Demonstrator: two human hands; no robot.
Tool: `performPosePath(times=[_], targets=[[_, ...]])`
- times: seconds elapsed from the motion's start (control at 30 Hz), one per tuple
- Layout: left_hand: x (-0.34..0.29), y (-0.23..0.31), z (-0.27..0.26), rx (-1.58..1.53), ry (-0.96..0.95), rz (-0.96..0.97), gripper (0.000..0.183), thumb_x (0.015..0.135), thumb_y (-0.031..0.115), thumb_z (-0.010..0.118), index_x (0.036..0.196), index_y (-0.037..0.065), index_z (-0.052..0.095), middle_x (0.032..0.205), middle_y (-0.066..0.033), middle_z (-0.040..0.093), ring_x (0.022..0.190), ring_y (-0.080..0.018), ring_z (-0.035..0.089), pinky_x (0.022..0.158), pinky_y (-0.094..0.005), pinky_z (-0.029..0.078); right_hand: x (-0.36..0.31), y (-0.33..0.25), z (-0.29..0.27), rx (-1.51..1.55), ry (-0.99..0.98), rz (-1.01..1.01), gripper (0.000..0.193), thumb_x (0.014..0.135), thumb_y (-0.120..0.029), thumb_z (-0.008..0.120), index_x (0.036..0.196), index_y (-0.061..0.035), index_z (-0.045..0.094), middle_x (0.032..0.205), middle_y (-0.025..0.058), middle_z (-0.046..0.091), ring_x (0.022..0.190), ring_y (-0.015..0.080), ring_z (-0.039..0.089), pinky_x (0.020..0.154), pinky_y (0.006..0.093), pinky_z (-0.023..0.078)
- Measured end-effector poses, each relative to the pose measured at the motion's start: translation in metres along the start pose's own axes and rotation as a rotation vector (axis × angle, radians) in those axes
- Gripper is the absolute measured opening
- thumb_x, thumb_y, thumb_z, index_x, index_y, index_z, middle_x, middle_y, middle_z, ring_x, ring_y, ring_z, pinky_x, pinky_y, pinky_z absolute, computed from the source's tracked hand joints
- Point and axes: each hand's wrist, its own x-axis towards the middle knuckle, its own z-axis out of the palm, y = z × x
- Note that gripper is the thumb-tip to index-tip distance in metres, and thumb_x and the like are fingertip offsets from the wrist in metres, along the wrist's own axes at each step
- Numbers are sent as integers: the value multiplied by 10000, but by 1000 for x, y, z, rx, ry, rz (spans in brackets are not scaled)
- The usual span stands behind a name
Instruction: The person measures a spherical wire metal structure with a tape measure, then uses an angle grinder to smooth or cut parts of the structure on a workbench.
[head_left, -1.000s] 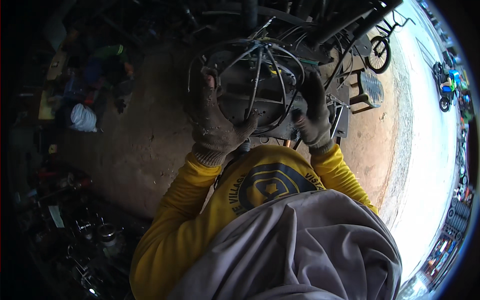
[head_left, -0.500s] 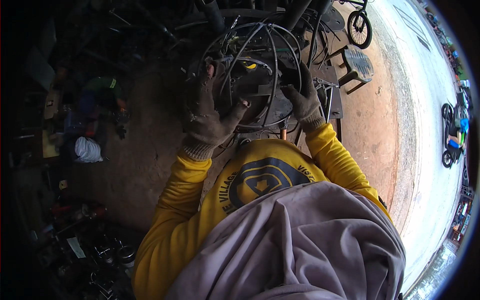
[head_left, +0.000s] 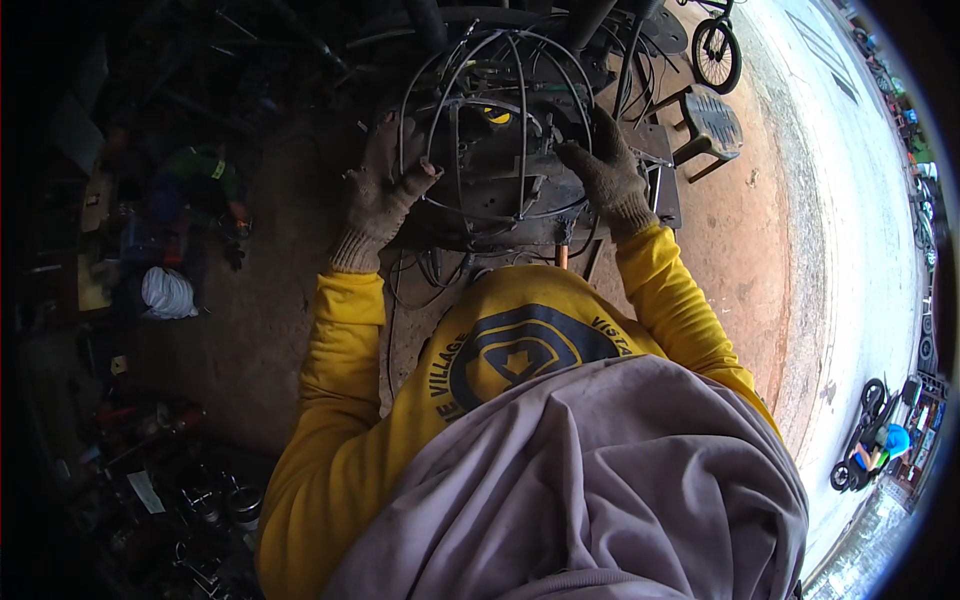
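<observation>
Where your brown-gloved left hand (head_left: 385, 190) (nine o'clock) and right hand (head_left: 606, 178) (three o'clock) flank the domed grey metal-wire cage (head_left: 523, 130), fingers stand spread.

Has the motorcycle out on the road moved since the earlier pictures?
Yes: judged against the chair, the motorcycle has moved down the picture, from about level with it to well below.

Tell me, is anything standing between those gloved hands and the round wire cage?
Nothing visible: the left hand is at the left side of the wire cage, the right hand at its right. Whether either grips it is unclear.
</observation>
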Motion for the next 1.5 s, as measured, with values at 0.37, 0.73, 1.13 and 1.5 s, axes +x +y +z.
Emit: performPosePath(times=[0.37, 0.73, 1.13, 1.5], targets=[[15, -8, -18, 690, -17, 95, 498, 970, 78, 658, 1417, 104, 441, 1218, -38, 561, 1147, -236, 631, 922, -464, 615, 19, 28, -7, -88, -37, -46, 970, 836, -219, 821, 1559, 59, 238, 1492, 236, 493, 1368, 292, 507, 1117, 372, 435], [26, -11, -50, 350, -162, 82, 466, 988, 183, 650, 1386, 82, 430, 1165, -46, 550, 1059, -224, 642, 889, -462, 617, 29, 39, -1, -69, -121, -50, 899, 884, -232, 784, 1551, 59, 256, 1519, 220, 476, 1427, 285, 452, 1166, 366, 378], [2, -19, -30, 1041, 181, 397, 617, 918, 173, 767, 1446, 23, 484, 1215, -72, 586, 1065, -166, 603, 1020, -308, 511, 23, 4, 16, -74, -143, -48, 860, 843, -283, 824, 1507, 31, 378, 1427, 206, 561, 1333, 280, 546, 1115, 364, 430], [-6, -54, -30, 986, 301, 426, 756, 976, 298, 701, 1568, 27, 318, 1522, -126, 397, 1339, -206, 465, 1065, -334, 491, 33, 53, 12, -224, -82, -74, 923, 820, -338, 855, 1508, 33, 364, 1439, 224, 533, 1335, 313, 538, 1113, 383, 441]])
